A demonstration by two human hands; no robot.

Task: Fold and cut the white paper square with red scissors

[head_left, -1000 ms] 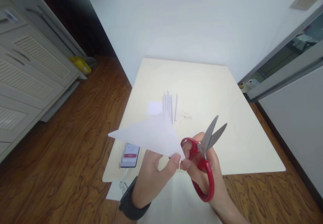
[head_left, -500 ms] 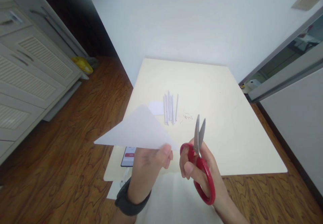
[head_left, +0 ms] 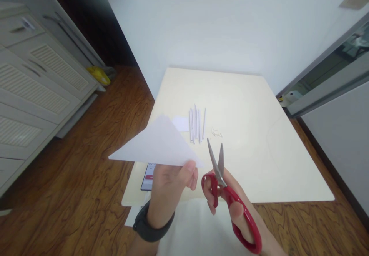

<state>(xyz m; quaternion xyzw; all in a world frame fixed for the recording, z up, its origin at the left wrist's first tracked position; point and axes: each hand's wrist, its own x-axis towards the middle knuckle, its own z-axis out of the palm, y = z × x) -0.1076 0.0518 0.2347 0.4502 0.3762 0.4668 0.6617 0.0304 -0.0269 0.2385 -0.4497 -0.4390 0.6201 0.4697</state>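
Note:
My left hand (head_left: 170, 188) pinches the lower right corner of a white triangular sheet of paper (head_left: 157, 144), held up flat above the near left part of the cream table (head_left: 259, 133). My right hand (head_left: 235, 206) grips red-handled scissors (head_left: 227, 194), blades slightly apart and pointing up, just right of the paper's corner. A black watch (head_left: 151, 227) sits on my left wrist.
Several thin white rolled sticks (head_left: 196, 124) lie mid-table beside a small white paper piece (head_left: 181, 123) and tiny scraps (head_left: 216, 133). A phone (head_left: 148, 173) rests at the near left edge. Grey drawers (head_left: 34, 90) stand left, a sliding door frame (head_left: 325, 75) right.
The scissors swung from tilting right to pointing up beside the paper's corner, blades narrowing. My left hand turned the triangle and shifted it leftward.

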